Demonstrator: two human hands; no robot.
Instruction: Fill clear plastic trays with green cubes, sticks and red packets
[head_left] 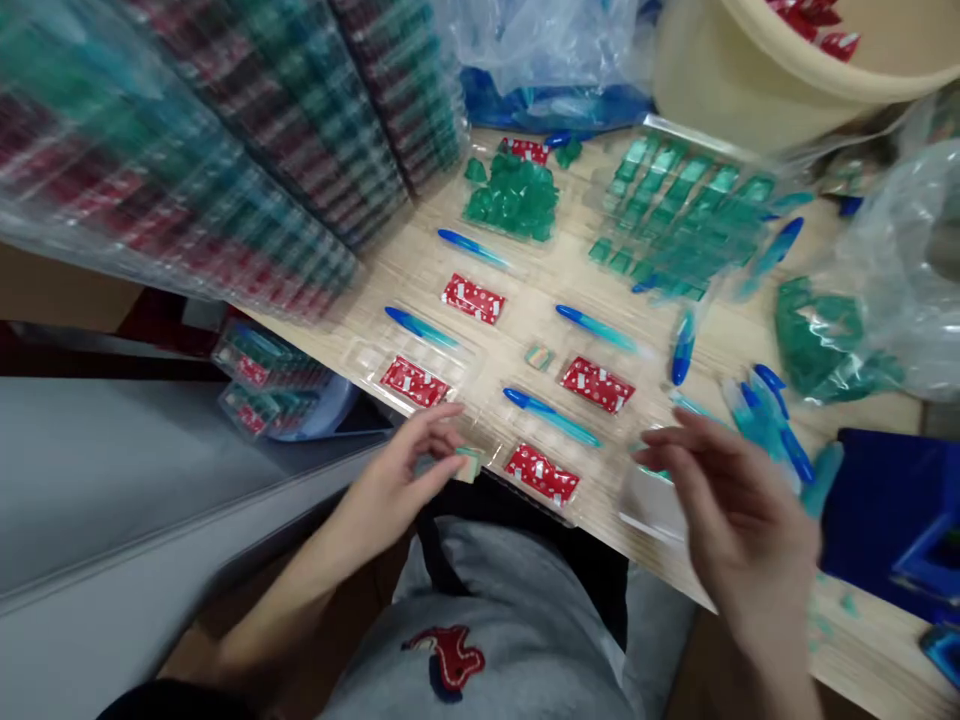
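Note:
My left hand (409, 470) pinches a small pale green and yellow block (469, 464) between thumb and fingers, over the table's front edge. My right hand (739, 500) hovers above a white box (652, 500), its fingertips close together; anything between them is too small to make out. Between the hands lie clear plastic trays with red dotted packets (541, 473) and blue-teal pens (551, 416). A similar small striped block (539, 356) sits beside another red dotted packet (598, 384). Farther left, a tray (364, 358) holds a pen (421, 327) and a red packet (415, 381).
Tall stacks of filled clear packs (285, 130) stand at the left. Green pieces (517, 195) and green-filled trays (682, 210) lie toward the back. A cream bucket (720, 90) is at back right. Loose pens (772, 420) and a dark blue box (877, 510) are at right.

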